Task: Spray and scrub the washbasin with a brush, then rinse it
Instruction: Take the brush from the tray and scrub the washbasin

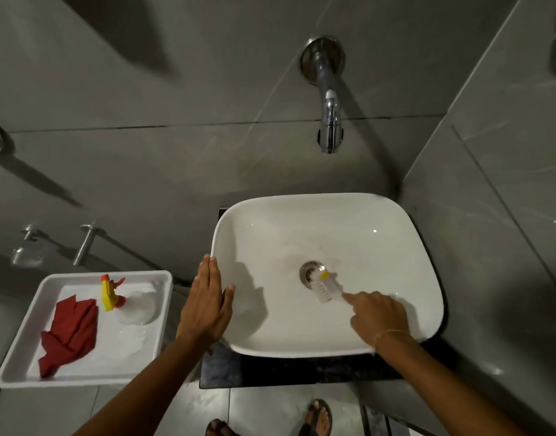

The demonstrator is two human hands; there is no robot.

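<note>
Scrubbing by the drain (311, 273): your right hand (379, 316) pinches the light, slippery brush (323, 286) handle; left hand (206, 305) spread flat on washbasin (396, 215) rim.

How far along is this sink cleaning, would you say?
Roughly the middle. The spray bottle lies back in the white tray beside a red cloth, so spraying looks done. Scrubbing is in hand: the right hand works the brush at the drain while the left hand rests on the basin rim. Rinsing is left; no water runs from the tap.
</note>
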